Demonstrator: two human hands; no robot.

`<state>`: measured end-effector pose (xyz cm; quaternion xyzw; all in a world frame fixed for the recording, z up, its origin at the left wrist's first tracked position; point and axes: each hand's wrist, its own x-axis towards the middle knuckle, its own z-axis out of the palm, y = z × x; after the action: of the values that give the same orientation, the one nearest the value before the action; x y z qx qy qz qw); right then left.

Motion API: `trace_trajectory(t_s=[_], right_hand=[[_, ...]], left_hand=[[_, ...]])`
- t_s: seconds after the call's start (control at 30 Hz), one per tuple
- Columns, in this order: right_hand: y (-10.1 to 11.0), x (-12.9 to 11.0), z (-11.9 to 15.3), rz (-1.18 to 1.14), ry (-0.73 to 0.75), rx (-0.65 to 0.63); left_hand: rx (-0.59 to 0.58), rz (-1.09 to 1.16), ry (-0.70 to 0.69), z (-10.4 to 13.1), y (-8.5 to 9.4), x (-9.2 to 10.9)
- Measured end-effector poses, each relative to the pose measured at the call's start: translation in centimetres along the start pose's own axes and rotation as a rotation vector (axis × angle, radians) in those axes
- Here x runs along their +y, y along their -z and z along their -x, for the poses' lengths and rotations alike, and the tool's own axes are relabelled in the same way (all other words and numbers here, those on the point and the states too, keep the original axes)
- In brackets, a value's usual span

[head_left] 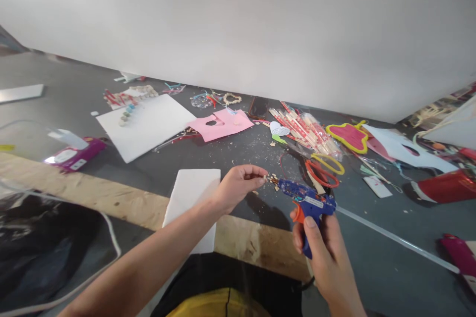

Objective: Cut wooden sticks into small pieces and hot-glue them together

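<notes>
In my right hand (322,245) is a blue glue gun (307,198) with an orange trigger, its nozzle pointing left and a clear glue stick (394,237) trailing out behind it. My left hand (241,185) is closed in a pinch at the nozzle tip, on a small pale piece (265,177). The fingertips and the nozzle are very near each other; whether they touch I cannot tell. Beneath my left wrist and forearm lies a white foam sheet (193,190).
Orange scissors (322,174) and wrapped red-and-white sticks (305,129) lie beyond the glue gun. A pink paper (223,125) and a large white board (145,124) are farther back. Purple devices (84,155) sit at both sides. A red can (449,186) lies at right.
</notes>
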<state>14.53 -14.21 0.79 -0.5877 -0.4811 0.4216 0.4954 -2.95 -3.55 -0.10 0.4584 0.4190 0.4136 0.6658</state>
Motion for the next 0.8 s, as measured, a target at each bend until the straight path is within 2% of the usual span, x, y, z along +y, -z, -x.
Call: trace_trajectory(t_s=[0.47, 0.8], right_hand=[[0.3, 1.3, -0.4, -0.042, 0.017, -0.037], [0.0, 0.6, -0.2, -0.057, -0.013, -0.039]], left_hand=[[0.008, -0.084, 0.012, 0.2, -0.1, 0.2], [0.002, -0.088, -0.011, 0.3, -0.1, 0.3]])
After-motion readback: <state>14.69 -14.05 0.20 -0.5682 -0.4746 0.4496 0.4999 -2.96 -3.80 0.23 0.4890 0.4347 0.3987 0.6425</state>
